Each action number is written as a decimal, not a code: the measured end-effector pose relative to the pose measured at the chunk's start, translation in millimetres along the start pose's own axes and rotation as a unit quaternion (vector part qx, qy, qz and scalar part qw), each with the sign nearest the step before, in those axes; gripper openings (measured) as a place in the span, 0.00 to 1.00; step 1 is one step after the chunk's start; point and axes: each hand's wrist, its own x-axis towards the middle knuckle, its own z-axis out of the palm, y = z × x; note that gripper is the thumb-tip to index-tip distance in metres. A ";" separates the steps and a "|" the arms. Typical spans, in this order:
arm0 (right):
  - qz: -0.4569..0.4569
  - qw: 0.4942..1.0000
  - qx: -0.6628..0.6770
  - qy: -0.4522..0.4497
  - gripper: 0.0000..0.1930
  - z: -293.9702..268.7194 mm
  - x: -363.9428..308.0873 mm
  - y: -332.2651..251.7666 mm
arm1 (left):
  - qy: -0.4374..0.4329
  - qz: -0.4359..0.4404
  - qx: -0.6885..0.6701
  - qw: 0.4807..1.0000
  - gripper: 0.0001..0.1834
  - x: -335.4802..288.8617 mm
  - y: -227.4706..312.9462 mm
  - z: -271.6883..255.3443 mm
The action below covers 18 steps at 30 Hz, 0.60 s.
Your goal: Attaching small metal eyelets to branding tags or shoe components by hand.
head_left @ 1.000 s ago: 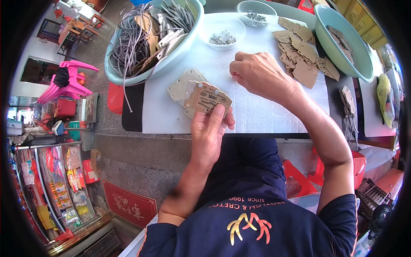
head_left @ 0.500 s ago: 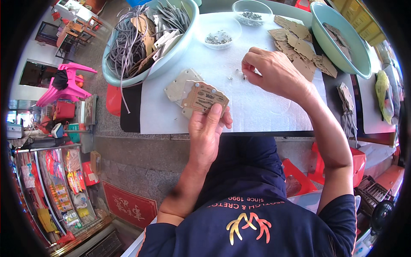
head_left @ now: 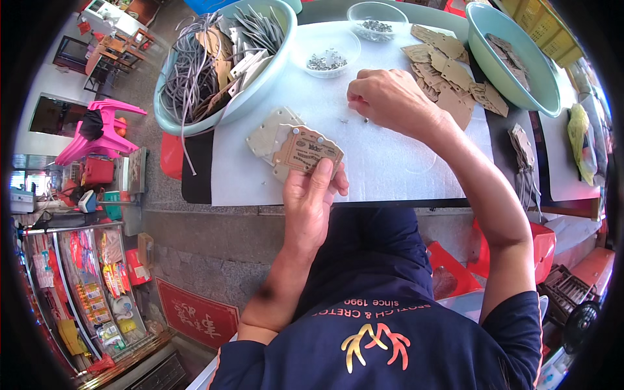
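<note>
My left hand (head_left: 304,207) grips a brown printed cardboard tag (head_left: 304,151) with a scalloped edge, thumb on its face. Round silver studs sit along the tag's upper edge. Beneath and behind it, pale flat plates with holes (head_left: 261,139) lie on the white sheet (head_left: 403,174). Further right, my right hand (head_left: 398,103) hovers low over the sheet with fingers curled together; its fingertips are turned from view, so any small piece in them is hidden. A few tiny metal fasteners (head_left: 343,121) lie just below it.
Two clear bowls, one nearer (head_left: 355,57) and one farther (head_left: 404,27), hold small metal fasteners. A pale-blue basin (head_left: 286,40) at left contains grey cords and tags; another basin (head_left: 547,103) stands at right. Loose brown tags (head_left: 448,73) are piled beside it. Corded tags (head_left: 522,148) lie near the right edge.
My right hand has shifted left across the sheet, its fingers still curled. The left hand keeps its hold on the cardboard tag, nearly unmoved.
</note>
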 end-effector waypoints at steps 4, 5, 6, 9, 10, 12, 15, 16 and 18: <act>-0.004 0.998 -0.054 -0.041 0.08 1.3 8.0 -4.5 | 0.005 -0.001 0.001 1.000 0.08 -0.3 0.3 1.2; -0.004 0.998 -0.054 -0.041 0.08 2.7 10.3 -4.5 | 0.006 -0.001 0.002 1.000 0.08 -0.3 -0.1 0.4; -0.009 0.996 -0.077 -0.053 0.08 4.4 12.4 -4.1 | 0.006 0.000 0.005 1.000 0.08 -0.6 -0.5 0.0; -0.024 0.991 -0.113 -0.071 0.07 2.5 15.8 -6.9 | -0.004 0.007 0.005 1.000 0.09 -0.5 -1.0 -1.5; -0.035 0.988 -0.127 -0.076 0.06 1.4 16.6 -8.0 | -0.003 0.005 0.005 1.000 0.09 -0.5 -1.0 -2.1; -0.041 0.989 -0.126 -0.070 0.06 2.8 18.4 -6.4 | -0.004 0.004 0.003 1.000 0.09 -0.2 -1.0 -2.2; -0.048 0.988 -0.132 -0.062 0.06 5.4 21.0 -4.5 | -0.004 0.002 0.008 1.000 0.09 0.1 -1.2 -1.6; -0.051 0.987 -0.138 -0.060 0.06 6.4 21.4 -4.0 | -0.003 0.001 0.009 1.000 0.09 0.0 -1.2 -1.3; -0.044 0.989 -0.128 -0.058 0.06 9.1 20.7 -0.9 | 0.006 0.002 0.012 1.000 0.09 0.1 -1.1 -0.7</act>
